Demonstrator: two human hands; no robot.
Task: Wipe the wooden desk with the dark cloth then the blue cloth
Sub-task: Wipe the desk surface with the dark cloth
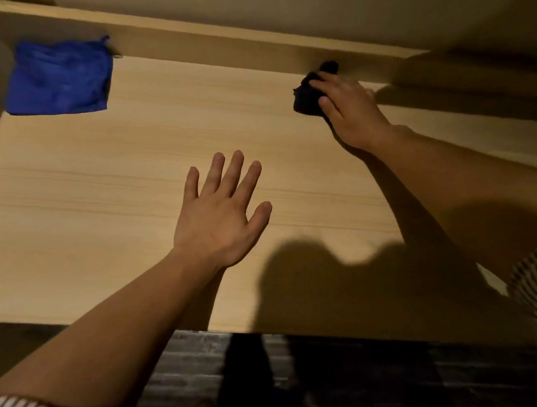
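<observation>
The light wooden desk fills the middle of the view. A bunched dark cloth lies at its back right, against the raised back board. My right hand lies over that cloth with fingers curled onto it, hiding part of it. My left hand is flat near the desk's centre, fingers spread and holding nothing. The folded blue cloth sits in the back left corner, far from both hands.
A raised wooden back board runs along the desk's far edge, with a beige wall behind. A side wall closes off the left. The desk's front edge is near me, dark floor below. Shadow covers the right end.
</observation>
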